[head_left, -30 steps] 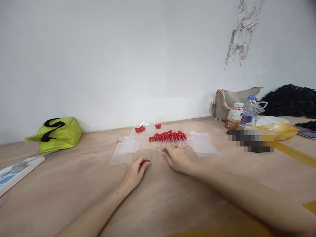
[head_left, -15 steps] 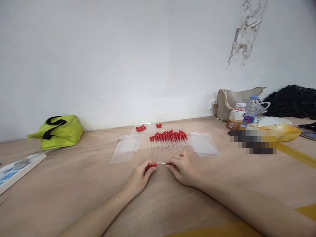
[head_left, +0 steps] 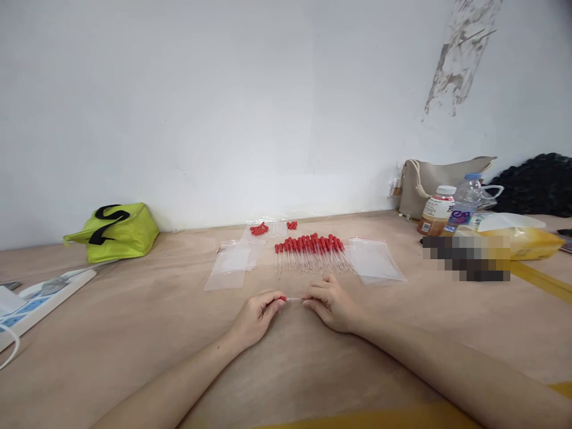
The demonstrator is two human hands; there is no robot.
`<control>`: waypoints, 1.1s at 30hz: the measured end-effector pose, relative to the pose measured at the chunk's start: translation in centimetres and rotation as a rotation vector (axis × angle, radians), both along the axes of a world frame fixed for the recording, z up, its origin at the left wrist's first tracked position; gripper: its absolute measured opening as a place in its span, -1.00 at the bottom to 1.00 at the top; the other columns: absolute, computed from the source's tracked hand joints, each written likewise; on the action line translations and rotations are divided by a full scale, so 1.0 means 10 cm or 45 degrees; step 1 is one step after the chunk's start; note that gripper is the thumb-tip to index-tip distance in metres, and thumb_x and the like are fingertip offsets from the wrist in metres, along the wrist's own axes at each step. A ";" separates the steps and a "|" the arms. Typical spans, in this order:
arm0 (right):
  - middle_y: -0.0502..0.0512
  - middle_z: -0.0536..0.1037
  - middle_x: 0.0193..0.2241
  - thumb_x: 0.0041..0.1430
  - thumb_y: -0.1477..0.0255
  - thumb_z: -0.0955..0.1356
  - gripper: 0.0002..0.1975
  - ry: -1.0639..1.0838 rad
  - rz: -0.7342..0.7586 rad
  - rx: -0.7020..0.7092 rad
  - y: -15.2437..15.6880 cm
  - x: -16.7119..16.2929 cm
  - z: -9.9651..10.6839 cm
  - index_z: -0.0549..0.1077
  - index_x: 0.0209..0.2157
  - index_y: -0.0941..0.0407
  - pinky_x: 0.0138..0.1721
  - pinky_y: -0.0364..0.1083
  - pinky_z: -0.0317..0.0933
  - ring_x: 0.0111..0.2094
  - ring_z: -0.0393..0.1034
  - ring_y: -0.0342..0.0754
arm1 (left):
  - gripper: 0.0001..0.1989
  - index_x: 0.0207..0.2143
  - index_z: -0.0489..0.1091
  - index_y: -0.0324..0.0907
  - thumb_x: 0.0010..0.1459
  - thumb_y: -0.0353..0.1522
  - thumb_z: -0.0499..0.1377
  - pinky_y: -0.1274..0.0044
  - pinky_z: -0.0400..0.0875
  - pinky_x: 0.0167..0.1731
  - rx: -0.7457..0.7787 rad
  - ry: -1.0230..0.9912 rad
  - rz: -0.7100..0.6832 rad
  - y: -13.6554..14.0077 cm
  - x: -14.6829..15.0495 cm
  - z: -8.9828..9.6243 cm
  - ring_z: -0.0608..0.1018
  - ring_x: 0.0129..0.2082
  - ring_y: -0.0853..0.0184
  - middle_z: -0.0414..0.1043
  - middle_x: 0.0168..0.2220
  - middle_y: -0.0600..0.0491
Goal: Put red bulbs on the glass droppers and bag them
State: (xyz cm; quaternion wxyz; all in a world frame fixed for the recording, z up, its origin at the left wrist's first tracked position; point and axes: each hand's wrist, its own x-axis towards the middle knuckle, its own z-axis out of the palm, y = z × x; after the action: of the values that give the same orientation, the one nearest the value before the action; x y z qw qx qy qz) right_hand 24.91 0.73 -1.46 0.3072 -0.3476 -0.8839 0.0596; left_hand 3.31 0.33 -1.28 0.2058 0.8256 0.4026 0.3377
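Observation:
My left hand (head_left: pixel 260 316) is closed, pinching a red rubber dropper bulb (head_left: pixel 283 298) between thumb and fingers; most of the bulb is hidden. My right hand (head_left: pixel 331 305) pinches the far end of a thin clear dropper tube (head_left: pixel 294 299). The tube lies level between the hands, its left end meeting the mouth of the bulb. How deep it sits inside I cannot tell. Just beyond the hands lies a row of droppers (head_left: pixel 313 244), their red bulbs toward the wall and clear tubes toward me.
Loose red bulbs (head_left: pixel 259 229) and clear tubes (head_left: pixel 279 228) lie near the wall. Flat clear bags (head_left: pixel 230 268) are left of the row, more bags (head_left: pixel 378 260) right. A yellow-green bag (head_left: pixel 120 232) and power strip (head_left: pixel 53 304) stand left; bottles (head_left: pixel 438 211) and a tissue pack (head_left: pixel 531 241) right.
The tube's left end, apart from the bulb before, now meets it. My hands have turned so bulb and tube are in line. The whole view has shifted slightly.

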 end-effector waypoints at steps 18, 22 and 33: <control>0.02 0.43 -0.51 0.15 0.44 0.18 -0.77 -0.202 -0.048 0.174 -0.05 0.00 0.09 0.42 -0.45 0.13 -0.31 -0.08 -0.16 -0.52 0.17 -0.21 | -0.76 -0.32 0.31 -0.20 0.22 -0.33 -0.10 0.53 0.25 -0.35 0.172 0.324 -0.146 -0.09 0.00 0.09 0.37 -0.39 0.34 0.34 -0.40 0.02; -0.01 0.44 -0.54 0.15 0.42 0.17 -0.74 -0.182 -0.045 -0.011 -0.07 0.00 0.14 0.39 -0.53 0.14 -0.29 -0.09 -0.13 -0.52 0.19 -0.21 | -0.76 -0.32 0.32 -0.19 0.22 -0.32 -0.10 0.54 0.25 -0.35 0.156 0.288 -0.154 -0.08 0.00 0.07 0.37 -0.39 0.35 0.35 -0.39 0.02; -0.01 0.49 -0.53 0.14 0.44 0.18 -0.75 -0.174 -0.059 -0.075 -0.06 -0.03 0.09 0.35 -0.56 0.15 -0.31 -0.11 -0.13 -0.50 0.25 -0.20 | -0.78 -0.32 0.36 -0.16 0.20 -0.30 -0.04 0.57 0.28 -0.37 0.103 0.203 -0.155 -0.06 -0.01 0.05 0.42 -0.39 0.37 0.40 -0.40 0.05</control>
State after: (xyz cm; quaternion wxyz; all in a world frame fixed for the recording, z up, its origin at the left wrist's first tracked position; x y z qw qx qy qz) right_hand 24.63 0.18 -0.56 0.2371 -0.3801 -0.8924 0.0546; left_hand 3.19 -0.25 -0.77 0.1598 0.8803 0.3529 0.2737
